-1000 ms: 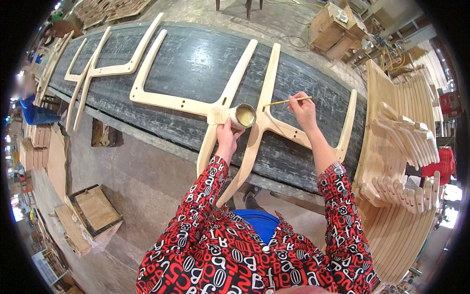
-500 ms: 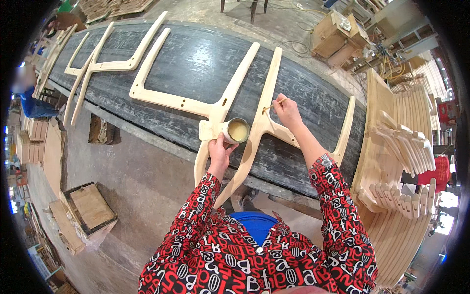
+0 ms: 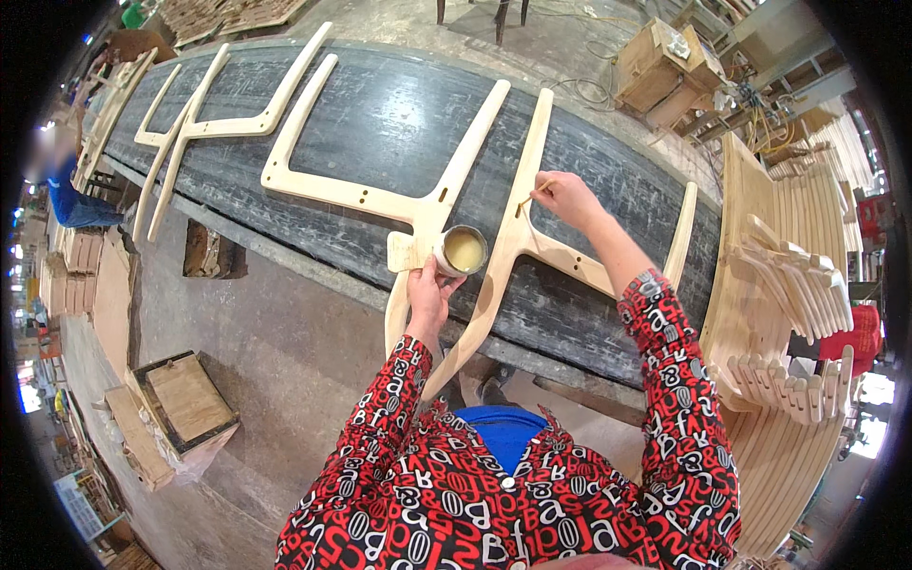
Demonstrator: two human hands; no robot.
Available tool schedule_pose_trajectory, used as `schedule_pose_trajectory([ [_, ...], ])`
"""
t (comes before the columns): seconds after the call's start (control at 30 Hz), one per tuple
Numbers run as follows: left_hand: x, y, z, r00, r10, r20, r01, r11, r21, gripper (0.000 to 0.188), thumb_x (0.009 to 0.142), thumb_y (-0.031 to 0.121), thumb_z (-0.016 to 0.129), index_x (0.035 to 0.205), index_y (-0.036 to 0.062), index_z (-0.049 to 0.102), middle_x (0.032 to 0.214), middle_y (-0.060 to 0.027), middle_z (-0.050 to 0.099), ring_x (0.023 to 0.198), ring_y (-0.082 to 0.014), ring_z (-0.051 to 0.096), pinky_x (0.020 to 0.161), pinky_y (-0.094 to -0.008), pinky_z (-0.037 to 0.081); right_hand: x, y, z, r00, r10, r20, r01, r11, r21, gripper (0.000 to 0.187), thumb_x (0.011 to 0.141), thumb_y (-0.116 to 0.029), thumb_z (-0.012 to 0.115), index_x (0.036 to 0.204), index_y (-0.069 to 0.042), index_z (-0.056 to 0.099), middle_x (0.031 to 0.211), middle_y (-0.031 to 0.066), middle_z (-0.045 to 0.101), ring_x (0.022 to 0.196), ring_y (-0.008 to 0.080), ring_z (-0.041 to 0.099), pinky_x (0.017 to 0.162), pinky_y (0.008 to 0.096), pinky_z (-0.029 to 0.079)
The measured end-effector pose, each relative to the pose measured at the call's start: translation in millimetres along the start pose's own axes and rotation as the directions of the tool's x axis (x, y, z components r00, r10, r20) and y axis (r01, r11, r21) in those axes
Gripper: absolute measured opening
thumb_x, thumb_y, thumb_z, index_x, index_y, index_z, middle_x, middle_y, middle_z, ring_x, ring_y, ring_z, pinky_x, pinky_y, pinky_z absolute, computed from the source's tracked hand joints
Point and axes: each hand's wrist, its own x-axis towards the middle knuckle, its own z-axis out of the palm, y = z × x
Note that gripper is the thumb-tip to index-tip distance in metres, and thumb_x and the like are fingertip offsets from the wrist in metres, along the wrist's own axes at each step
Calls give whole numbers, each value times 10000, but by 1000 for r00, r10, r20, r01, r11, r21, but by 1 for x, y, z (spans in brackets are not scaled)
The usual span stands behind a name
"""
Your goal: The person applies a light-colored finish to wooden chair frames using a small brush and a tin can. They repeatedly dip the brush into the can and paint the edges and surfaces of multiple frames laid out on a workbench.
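Observation:
My left hand (image 3: 430,302) grips a small round cup (image 3: 484,251) of pale yellow, glue-like paste (image 3: 464,250). Beside the cup is a flat cream-coloured piece (image 3: 403,252); whether it is joined to the cup I cannot tell. Between the fingers of my right hand (image 3: 572,201) is pinched a thin stick (image 3: 528,198). Its tip is at a slot in the upright of a light wooden frame (image 3: 504,249), just where the crossbar branches off. A second frame (image 3: 366,197) of the same branched shape lies to the left, partly behind the cup.
The frames rest on a long dark worktable (image 3: 380,123). More frames (image 3: 223,126) lie toward its far left end. Stacked wooden parts (image 3: 760,256) stand at the right. A wooden box (image 3: 190,404) sits on the floor at lower left. Another person (image 3: 71,199) is at far left.
My right hand has shifted slightly up and away, with the stick tip still near the slot. The cup stays in my left hand. The whole view has shifted slightly.

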Motion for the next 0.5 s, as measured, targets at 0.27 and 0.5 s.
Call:
schedule_pose_trajectory([
  [0.27,-3,-7,6,1000,17,-16,-17,1000,-16,269,962,214,422,1150,26,458,1132,-116,537,997,-241,574,781,-428,535,-8,0,-25,983,-111,144,88,984,156,121,703,32,510,775,-12,596,830,113,585,768,260,589,685,333,472],
  [0.5,7,-16,16,998,51,-36,-48,994,96,260,960,219,417,1133,34,476,1085,-104,555,942,-218,585,746,-398,546,-48,35,-4,910,386,-149,-214,747,629,78,808,-51,563,858,1,591,735,62,607,674,131,603,604,277,500],
])
